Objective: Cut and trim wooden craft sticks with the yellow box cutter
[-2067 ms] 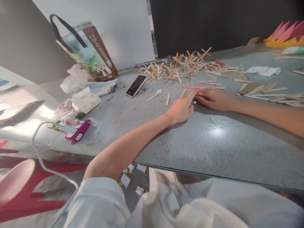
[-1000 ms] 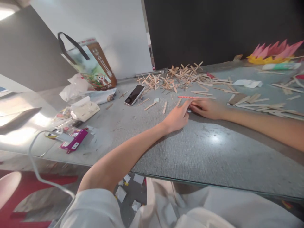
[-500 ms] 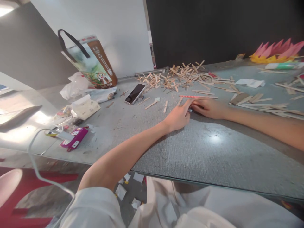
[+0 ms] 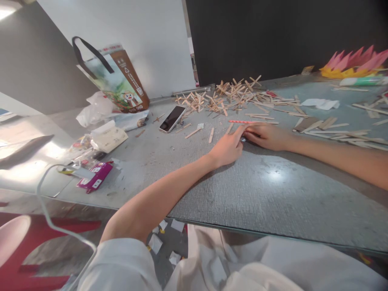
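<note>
My left hand (image 4: 227, 148) rests on the grey table (image 4: 254, 194), fingers together and pointing toward my right hand (image 4: 266, 136). The fingertips of both hands meet, and something small and pale shows between them, too hidden to name. A red patterned strip (image 4: 241, 121) lies just beyond the fingertips, partly behind my right hand. Wooden sticks (image 4: 211, 135) lie singly near my left hand. Behind the hands spreads a heap of crossed wooden sticks (image 4: 224, 99), and more loose sticks (image 4: 342, 131) lie beyond my right forearm.
A phone (image 4: 172, 119) lies left of the heap. Farther left are a carton bag (image 4: 124, 81), a paper packet (image 4: 109, 138) and a purple box (image 4: 96, 178) with a white cable (image 4: 48, 218). A pink paper crown (image 4: 354, 62) and a glue tube (image 4: 360, 81) are back right.
</note>
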A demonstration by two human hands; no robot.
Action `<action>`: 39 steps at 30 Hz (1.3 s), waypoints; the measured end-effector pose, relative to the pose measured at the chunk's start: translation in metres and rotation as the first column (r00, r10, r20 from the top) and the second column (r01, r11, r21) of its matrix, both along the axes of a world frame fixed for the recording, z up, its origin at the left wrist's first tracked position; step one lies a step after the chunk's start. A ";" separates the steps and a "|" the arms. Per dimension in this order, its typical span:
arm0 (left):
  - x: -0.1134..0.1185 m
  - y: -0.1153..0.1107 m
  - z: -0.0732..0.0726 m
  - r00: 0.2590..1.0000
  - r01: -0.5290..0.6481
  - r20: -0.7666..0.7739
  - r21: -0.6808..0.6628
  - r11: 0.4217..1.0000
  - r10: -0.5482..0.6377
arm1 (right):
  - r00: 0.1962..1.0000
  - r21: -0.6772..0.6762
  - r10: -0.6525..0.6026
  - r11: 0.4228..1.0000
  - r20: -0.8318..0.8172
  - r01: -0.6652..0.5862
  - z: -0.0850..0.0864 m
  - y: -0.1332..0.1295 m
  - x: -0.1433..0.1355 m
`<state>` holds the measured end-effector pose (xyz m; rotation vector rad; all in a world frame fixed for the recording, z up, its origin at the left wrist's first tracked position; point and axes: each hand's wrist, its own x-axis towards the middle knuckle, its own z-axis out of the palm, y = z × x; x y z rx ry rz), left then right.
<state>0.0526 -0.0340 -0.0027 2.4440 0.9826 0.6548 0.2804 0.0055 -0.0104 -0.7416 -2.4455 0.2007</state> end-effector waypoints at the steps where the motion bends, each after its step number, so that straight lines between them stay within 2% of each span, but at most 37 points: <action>1: 0.000 0.000 0.000 1.000 0.000 -0.001 0.000 1.000 0.000 | 1.000 0.000 -0.004 1.000 0.002 0.004 0.000 0.000 0.000; 32: 0.002 0.001 -0.002 0.999 0.011 0.030 -0.006 1.000 -0.011 | 1.000 -0.007 -0.002 1.000 0.007 0.002 -0.004 0.003 0.003; 39: 0.002 -0.001 -0.001 0.999 0.007 0.041 -0.017 1.000 -0.007 | 1.000 0.001 -0.006 1.000 0.017 0.006 0.001 -0.001 0.000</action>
